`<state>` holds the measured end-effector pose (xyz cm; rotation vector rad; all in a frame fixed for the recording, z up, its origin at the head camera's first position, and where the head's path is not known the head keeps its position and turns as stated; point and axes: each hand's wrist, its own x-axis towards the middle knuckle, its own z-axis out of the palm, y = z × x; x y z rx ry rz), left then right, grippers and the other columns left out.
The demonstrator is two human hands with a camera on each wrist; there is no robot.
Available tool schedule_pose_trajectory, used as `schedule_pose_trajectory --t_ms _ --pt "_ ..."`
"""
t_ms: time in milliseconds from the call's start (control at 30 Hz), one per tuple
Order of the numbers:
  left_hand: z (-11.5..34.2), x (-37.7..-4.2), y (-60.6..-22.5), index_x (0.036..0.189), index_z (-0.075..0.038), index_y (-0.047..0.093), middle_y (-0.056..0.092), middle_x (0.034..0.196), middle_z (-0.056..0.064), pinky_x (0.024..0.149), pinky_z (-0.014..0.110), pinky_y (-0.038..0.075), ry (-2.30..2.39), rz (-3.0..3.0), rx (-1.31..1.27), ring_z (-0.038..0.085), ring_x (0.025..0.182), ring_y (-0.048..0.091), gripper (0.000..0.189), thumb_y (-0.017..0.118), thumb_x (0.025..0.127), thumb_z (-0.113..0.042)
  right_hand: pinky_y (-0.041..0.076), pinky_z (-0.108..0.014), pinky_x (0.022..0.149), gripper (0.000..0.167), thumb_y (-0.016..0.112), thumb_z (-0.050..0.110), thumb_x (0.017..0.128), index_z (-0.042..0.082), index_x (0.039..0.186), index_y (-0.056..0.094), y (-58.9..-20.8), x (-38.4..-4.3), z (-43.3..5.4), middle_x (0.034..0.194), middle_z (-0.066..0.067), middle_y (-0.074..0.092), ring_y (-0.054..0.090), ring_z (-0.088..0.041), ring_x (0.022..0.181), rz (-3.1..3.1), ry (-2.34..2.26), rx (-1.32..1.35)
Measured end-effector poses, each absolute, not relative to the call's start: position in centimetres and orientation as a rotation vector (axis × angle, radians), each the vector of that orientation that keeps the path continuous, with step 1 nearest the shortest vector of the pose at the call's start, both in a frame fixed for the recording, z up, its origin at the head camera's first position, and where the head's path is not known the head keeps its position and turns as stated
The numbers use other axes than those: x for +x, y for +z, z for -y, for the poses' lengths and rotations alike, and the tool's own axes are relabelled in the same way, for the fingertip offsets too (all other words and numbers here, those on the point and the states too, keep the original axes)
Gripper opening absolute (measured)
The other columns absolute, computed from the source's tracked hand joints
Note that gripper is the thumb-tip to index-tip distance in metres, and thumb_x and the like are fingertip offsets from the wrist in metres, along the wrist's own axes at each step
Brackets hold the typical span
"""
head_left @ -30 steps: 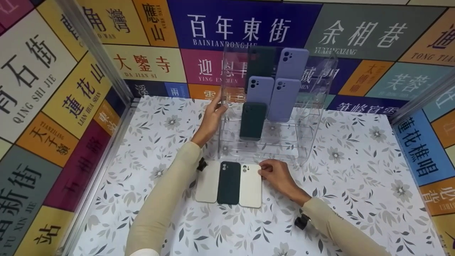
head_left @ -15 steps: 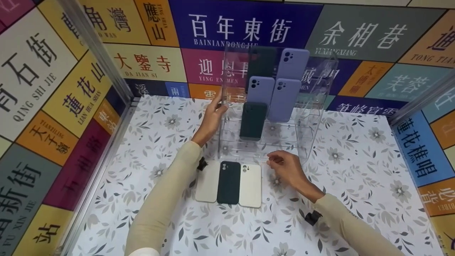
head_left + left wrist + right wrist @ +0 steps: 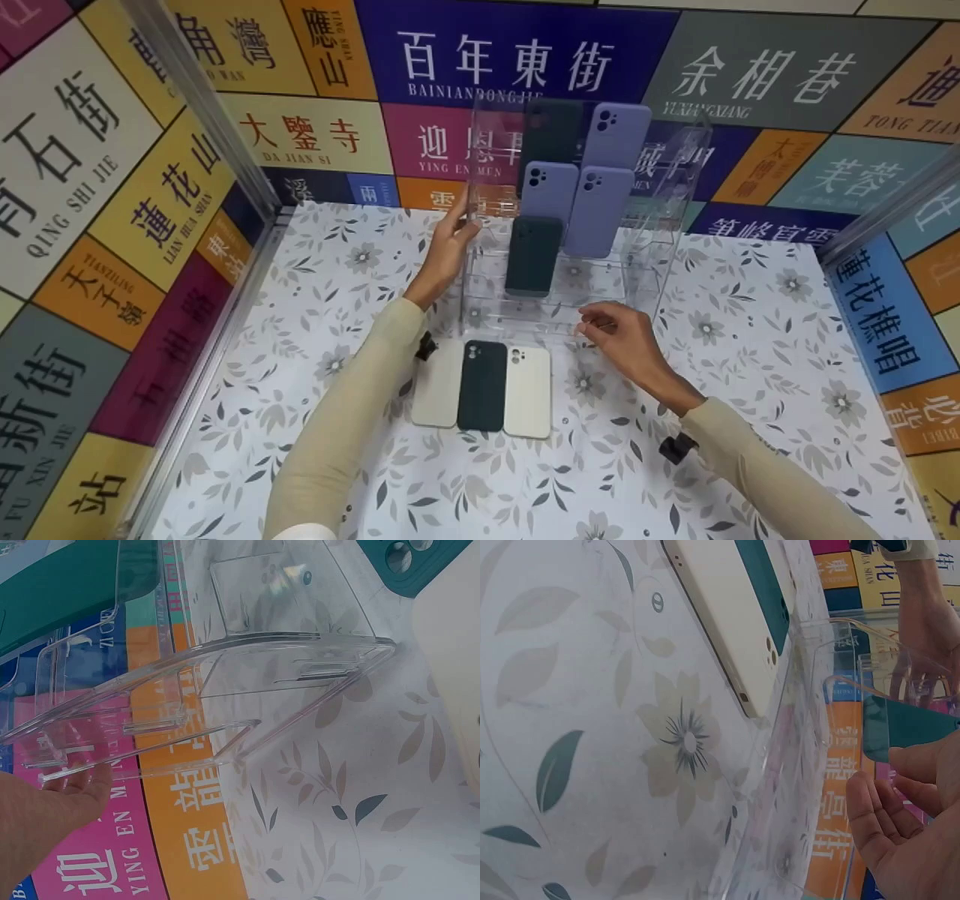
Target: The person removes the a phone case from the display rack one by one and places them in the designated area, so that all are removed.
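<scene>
My left hand (image 3: 448, 244) grips the left side panel of a clear tiered display stand (image 3: 480, 315); in the left wrist view its fingers (image 3: 94, 784) show at the panel's edge. My right hand (image 3: 626, 337) hovers by the stand's front right corner, fingers loosely bent, holding nothing. On the tiers lean a dark green phone case (image 3: 534, 259), a purple phone case (image 3: 600, 214) and several more. Before the stand, three phone cases lie side by side: a cream one (image 3: 436, 386), a dark green one (image 3: 482, 390) and another cream one (image 3: 529, 394).
A white floral cloth (image 3: 750, 420) covers the table. Panels with large Chinese lettering form a back wall (image 3: 517, 45) close behind the stand, with more walls left and right. Metal posts (image 3: 225, 112) stand at the corners.
My right hand has let go of the right-hand cream case's upper edge and moved up and right, toward the stand's front corner. The left hand keeps its place on the stand.
</scene>
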<state>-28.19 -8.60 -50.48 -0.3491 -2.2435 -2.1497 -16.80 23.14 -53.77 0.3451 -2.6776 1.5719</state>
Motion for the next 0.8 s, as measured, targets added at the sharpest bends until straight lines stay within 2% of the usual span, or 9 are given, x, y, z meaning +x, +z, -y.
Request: schedule_pose_trajectory --t_ms 200,500,700,800 --pt "8.7 -28.2 -50.5 0.178 -0.024 0.021 0.024 0.183 0.006 0.125 0.049 0.042 -2.149 2.246 -0.339 0.037 0.153 0.044 0.069 0.051 0.116 -0.018 0.057 -0.016 0.085 0.021 0.079 0.006 0.102 0.005 0.122 0.082 -53.2 -17.4 -23.6 0.111 -0.014 0.079 0.075 -0.024 0.098 2.676 1.501 0.372" --pt "8.6 -28.4 -50.6 0.178 -0.024 0.02 0.023 0.183 0.004 0.125 0.047 0.041 -2.161 2.245 -0.326 0.032 0.152 0.044 0.071 0.049 0.115 -0.013 0.056 -0.015 0.083 0.021 0.079 0.004 0.101 0.005 0.122 0.082 -52.1 -18.5 -24.0 0.111 -0.012 0.079 0.074 -0.016 0.095 2.645 1.457 0.416" --pt "8.6 -28.4 -50.6 0.178 -0.02 0.02 0.022 0.183 0.007 0.127 0.049 0.039 -2.162 2.232 -0.336 0.037 0.157 0.04 0.071 0.048 0.114 -0.009 0.055 -0.015 0.085 0.025 0.079 0.004 0.101 0.004 0.126 0.081 -50.9 -19.3 -24.1 0.115 -0.014 0.078 0.073 -0.018 0.097 2.633 1.409 0.443" --pt "8.6 -28.3 -50.5 0.178 -0.02 0.02 0.023 0.183 0.006 0.127 0.049 0.038 -2.147 2.244 -0.344 0.032 0.159 0.038 0.071 0.048 0.114 -0.01 0.054 -0.016 0.086 0.024 0.078 0.003 0.102 0.003 0.126 0.08 -50.3 -19.8 -24.1 0.116 -0.014 0.078 0.073 -0.019 0.098 2.615 1.376 0.457"
